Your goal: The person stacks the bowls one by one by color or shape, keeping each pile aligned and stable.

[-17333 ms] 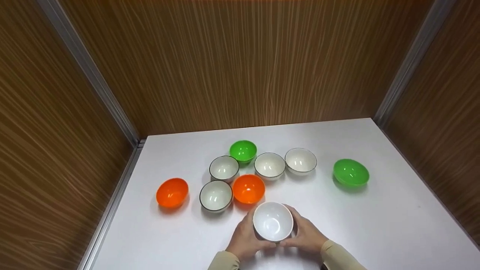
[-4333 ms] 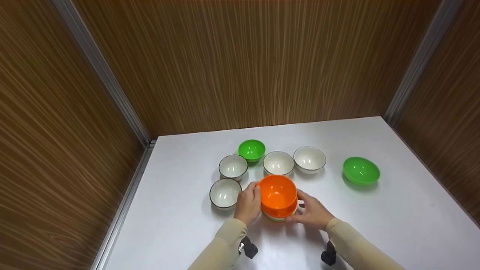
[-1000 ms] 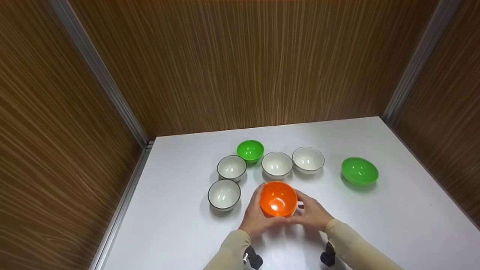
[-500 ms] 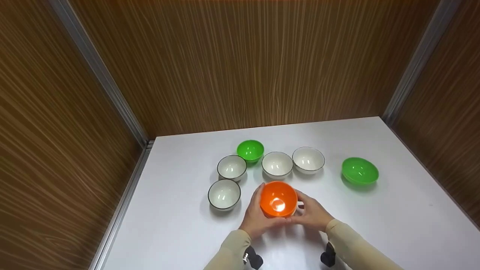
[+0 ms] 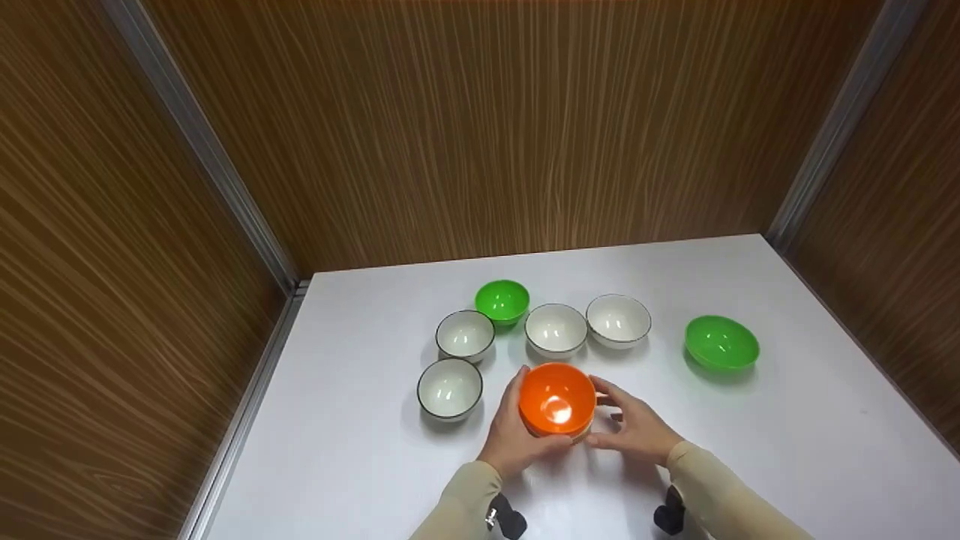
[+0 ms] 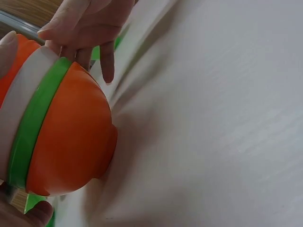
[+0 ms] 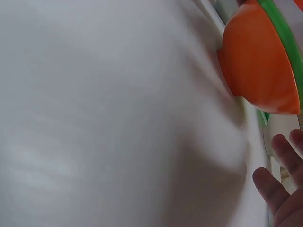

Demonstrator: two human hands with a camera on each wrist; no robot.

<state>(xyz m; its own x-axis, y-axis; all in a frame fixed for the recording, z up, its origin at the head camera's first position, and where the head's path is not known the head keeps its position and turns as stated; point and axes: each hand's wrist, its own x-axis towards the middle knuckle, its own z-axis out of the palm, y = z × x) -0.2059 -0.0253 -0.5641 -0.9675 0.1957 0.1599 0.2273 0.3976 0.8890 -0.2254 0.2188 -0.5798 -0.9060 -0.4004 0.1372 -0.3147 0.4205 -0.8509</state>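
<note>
Stack (image 5: 557, 399) is at my 12 o'clock. Left grip (image 5: 514, 435) is curled round it from 8; right grip (image 5: 636, 429) is at 4, fingers loose, not clamped. I'd hold it level and squeeze gently, imo.

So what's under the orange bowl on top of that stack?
Below the top orange bowl, the left wrist view shows a white bowl, a green bowl, then a lower orange bowl. Their insides are covered.

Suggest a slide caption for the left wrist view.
Left hand holding a nested stack of orange, green and white bowls, right hand nearby.
</note>
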